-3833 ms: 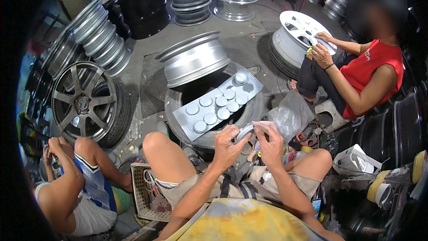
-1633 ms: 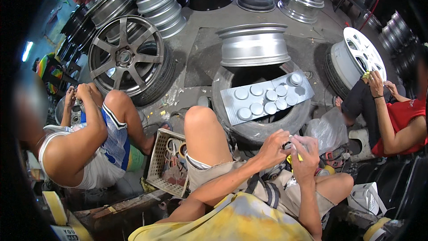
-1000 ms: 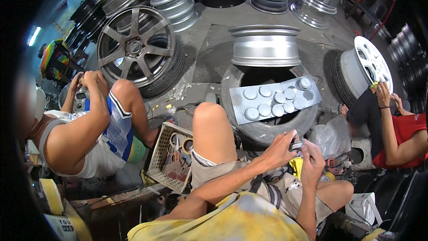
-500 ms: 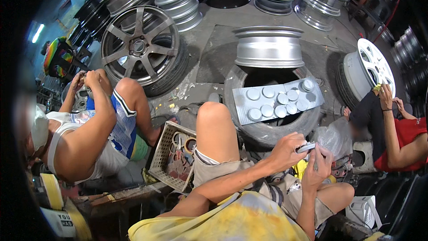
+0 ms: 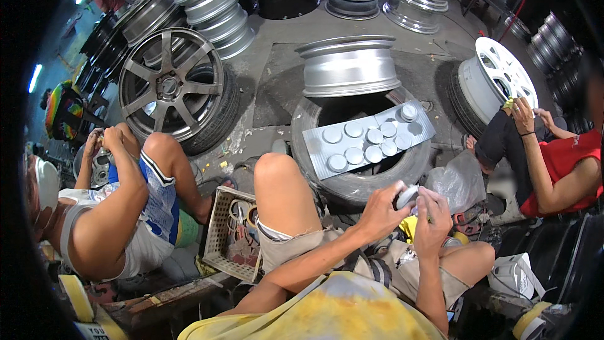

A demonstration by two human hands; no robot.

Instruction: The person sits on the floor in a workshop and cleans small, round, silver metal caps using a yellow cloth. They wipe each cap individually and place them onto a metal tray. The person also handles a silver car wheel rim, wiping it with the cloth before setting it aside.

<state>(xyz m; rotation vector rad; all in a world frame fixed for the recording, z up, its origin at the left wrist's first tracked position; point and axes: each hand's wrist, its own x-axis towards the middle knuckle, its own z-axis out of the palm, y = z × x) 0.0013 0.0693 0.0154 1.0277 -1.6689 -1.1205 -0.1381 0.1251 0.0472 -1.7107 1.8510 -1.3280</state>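
My left hand [image 5: 382,210] grips a round grey cap [image 5: 407,198], likely a wheel centre cap, tilted on edge between thumb and fingers. Against the cap's right side, my right hand [image 5: 433,214] has its fingers bent and pressed together. A small greenish-yellow bit shows under them; what it is cannot be made out. Just beyond my hands, a silvery ribbed sheet [image 5: 418,131] lies across a tire [image 5: 412,162], carrying several similar round caps [image 5: 353,155]. One cap [image 5: 409,112] at its right end stands higher than the others.
A silver wheel rim [image 5: 352,69] rests on the tire's far side. Left of my knee is a crate [image 5: 217,226] of tape rolls and scraps. One person [image 5: 104,214] sits left; another [image 5: 557,176], right, works at a white wheel [image 5: 503,75]. A plastic bag [image 5: 462,182] lies nearby.
The view has shifted, moving the scene leftward. The cap in my hands has turned from nearly flat to tilted, showing more of its face. My right fingers have curled closer round its edge.
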